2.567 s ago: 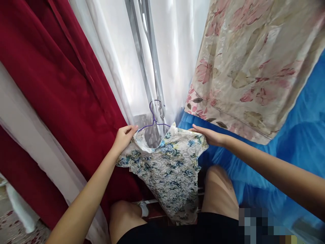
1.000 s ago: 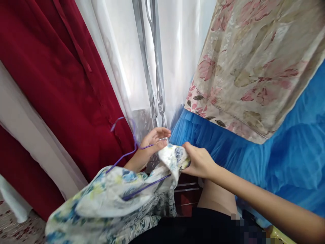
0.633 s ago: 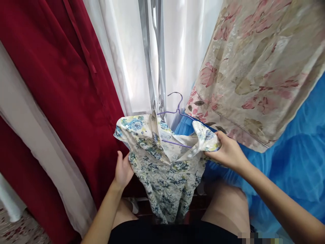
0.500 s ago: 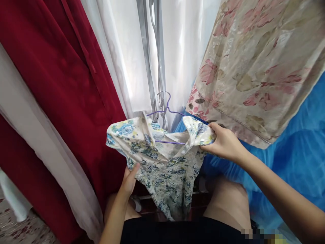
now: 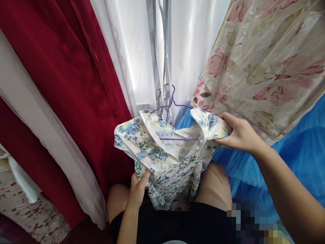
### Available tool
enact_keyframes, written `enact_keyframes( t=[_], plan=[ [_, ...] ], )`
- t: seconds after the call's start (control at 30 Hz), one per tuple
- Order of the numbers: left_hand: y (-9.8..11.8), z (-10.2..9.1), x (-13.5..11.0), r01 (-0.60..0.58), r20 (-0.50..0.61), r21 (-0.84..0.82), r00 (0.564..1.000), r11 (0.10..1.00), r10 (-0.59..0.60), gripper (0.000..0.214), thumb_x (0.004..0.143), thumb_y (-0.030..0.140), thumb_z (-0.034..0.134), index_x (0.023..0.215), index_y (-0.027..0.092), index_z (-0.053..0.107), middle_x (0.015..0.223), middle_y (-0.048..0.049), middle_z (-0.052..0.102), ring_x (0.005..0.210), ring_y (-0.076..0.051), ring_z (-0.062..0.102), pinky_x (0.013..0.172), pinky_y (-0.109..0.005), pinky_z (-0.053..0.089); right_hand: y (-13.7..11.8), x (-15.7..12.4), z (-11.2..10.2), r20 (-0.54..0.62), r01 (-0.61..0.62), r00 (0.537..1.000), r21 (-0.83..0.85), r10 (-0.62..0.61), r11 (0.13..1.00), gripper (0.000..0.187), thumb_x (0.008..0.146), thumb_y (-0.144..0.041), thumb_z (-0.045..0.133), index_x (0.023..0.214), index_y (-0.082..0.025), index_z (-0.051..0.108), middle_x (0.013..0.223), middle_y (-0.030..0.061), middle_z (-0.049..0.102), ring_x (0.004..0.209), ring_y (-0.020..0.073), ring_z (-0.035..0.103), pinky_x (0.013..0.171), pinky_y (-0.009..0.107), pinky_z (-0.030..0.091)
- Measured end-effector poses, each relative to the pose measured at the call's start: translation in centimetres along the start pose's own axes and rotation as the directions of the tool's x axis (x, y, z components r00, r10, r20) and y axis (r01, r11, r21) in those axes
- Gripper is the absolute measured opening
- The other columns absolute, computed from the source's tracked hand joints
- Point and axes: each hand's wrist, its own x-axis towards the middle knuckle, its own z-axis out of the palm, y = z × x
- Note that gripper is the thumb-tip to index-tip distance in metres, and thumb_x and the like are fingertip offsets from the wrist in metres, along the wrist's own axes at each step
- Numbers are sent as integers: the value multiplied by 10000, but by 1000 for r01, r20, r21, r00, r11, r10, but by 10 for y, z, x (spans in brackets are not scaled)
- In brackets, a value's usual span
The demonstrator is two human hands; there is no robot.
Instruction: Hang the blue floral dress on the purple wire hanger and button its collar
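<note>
A white top with blue and yellow flowers (image 5: 165,156) hangs on a purple wire hanger (image 5: 172,101) in front of my knees. My right hand (image 5: 238,135) is closed on the top's right shoulder and holds it up. Lower down, my left hand (image 5: 138,189) pinches the fabric along the top's left side, thumb on the front. The hanger's hook stands free above the neckline, in front of the window frame.
A dark red curtain (image 5: 63,74) and a sheer white curtain (image 5: 122,51) hang at the left, over a metal window frame (image 5: 159,51). A beige floral cloth (image 5: 266,61) hangs at the upper right above blue netting (image 5: 299,159). My bare knees are below.
The top was bunched over my left arm, then spread out on the hanger. My left hand slid down its left side; my right hand kept the right shoulder and moved slightly right.
</note>
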Motion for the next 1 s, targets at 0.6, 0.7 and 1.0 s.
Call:
enact_keyframes(
  t=[0.6, 0.7, 1.0],
  plan=[
    [-19, -9, -23, 125, -131, 121, 985, 985, -109, 402, 633, 373, 797, 949, 136, 721, 933, -79, 770, 979, -303, 699, 827, -343, 529, 18, -60, 46, -204, -209, 951, 121, 231, 970, 633, 783, -417, 780, 1336, -206, 553, 1249, 116, 667, 1108, 327, 639, 942, 425, 494],
    [-20, -15, -26, 107, -188, 100, 978, 989, -87, 383, 614, 388, 795, 897, 140, 722, 911, -72, 771, 981, -304, 701, 814, -328, 532, -5, -116, 108, -564, -413, 674, 246, 476, 877, 582, 846, -455, 718, 1332, -184, 548, 1295, 168, 586, 1172, 356, 573, 980, 497, 469],
    [-12, 4, -42, 54, -146, 150, 989, 987, -32, 376, 703, 370, 763, 1018, 170, 721, 980, -76, 771, 1109, -328, 686, 901, -367, 550, -80, -134, 188, 459, -488, 863, 650, 211, 583, 417, 1029, -509, 458, 789, -205, 613, 755, 25, 641, 740, 208, 601, 728, 317, 459]
  ],
)
